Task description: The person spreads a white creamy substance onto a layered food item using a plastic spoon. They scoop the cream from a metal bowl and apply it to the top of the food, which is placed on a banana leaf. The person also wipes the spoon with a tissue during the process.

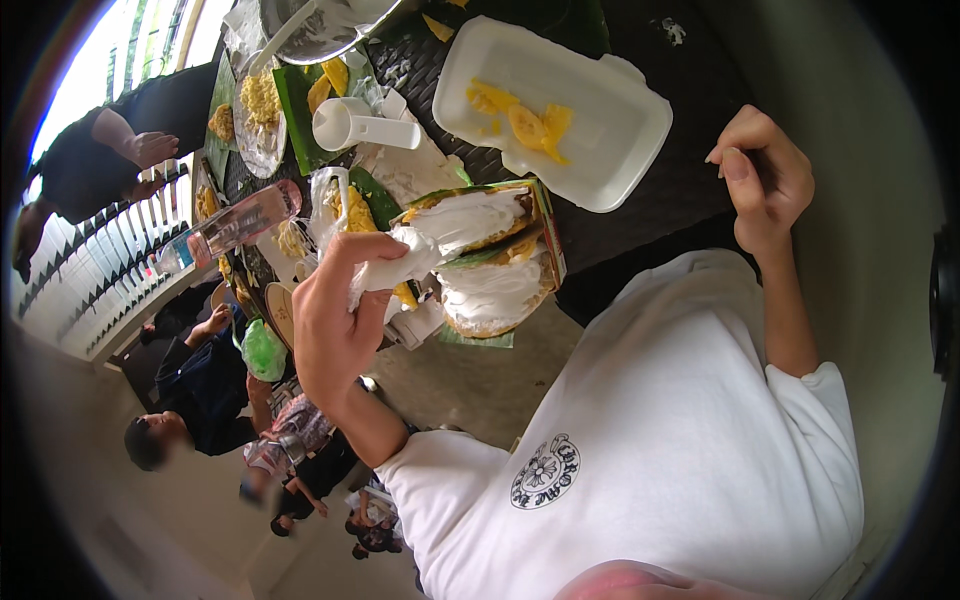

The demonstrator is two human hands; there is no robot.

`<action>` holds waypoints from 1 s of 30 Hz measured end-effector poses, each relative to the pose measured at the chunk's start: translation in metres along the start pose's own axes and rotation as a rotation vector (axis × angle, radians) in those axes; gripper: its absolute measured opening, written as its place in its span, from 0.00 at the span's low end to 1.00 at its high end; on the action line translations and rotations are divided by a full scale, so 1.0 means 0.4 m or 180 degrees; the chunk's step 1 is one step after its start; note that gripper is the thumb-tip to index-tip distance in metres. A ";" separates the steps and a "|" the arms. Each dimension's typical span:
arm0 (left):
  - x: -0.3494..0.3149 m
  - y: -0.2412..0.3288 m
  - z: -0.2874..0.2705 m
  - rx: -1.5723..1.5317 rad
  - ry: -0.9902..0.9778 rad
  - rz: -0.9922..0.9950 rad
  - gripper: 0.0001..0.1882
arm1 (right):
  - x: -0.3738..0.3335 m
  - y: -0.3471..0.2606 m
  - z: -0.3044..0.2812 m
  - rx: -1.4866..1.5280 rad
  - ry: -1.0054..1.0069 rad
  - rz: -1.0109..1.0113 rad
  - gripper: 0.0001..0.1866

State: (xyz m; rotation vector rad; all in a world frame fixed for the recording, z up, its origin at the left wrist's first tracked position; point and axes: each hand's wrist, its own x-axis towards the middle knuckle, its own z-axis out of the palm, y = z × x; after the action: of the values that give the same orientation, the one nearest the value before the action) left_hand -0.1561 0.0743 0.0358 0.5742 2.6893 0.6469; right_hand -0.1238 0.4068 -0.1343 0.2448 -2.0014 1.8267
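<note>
My left hand (345, 310) is closed on a crumpled white bundle (405, 258), either tissue or a soft bag; I cannot tell which. The bundle's end meets the near edge of a box (553, 240) lined with green leaf. Inside it are two golden-brown cakes, a far cake (470, 220) and a near cake (492, 295), both spread with white cream. Off to the right, my right hand (768, 180) hangs raised above the table's edge. Its fingers are curled in with the thumb against them, and nothing shows between them.
Beyond the box lies a white foam tray (620, 120) with yellow mango pieces (540, 130). A white measuring scoop (365, 128), a pink clear bottle (245, 222) and a metal bowl (330, 35) of cream stand to the left. Several people are around the table, one holding a green bag (263, 350).
</note>
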 end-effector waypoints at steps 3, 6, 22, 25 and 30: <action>0.000 -0.004 0.001 -0.0074 0.0009 0.0000 0.13 | 0.001 -0.002 0.001 0.0021 0.0011 0.0017 0.02; -0.001 -0.001 0.003 -0.0033 -0.0045 -0.0016 0.13 | 0.002 -0.003 0.001 0.0037 0.0005 0.0035 0.03; -0.011 -0.019 -0.016 -0.0063 0.0019 -0.0085 0.15 | -0.002 0.001 0.000 0.0030 -0.0019 0.0048 0.03; -0.013 -0.015 -0.013 -0.0133 -0.0087 -0.0218 0.15 | -0.001 0.001 0.000 0.0027 -0.0028 0.0052 0.02; -0.012 -0.023 -0.025 -0.0079 -0.0034 -0.0150 0.16 | -0.005 0.005 0.002 0.0056 0.0000 0.0067 0.02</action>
State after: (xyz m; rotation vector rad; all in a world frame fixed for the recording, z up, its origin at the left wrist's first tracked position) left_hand -0.1586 0.0612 0.0406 0.5050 2.6725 0.6615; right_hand -0.1230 0.4062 -0.1368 0.2296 -1.9958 1.8581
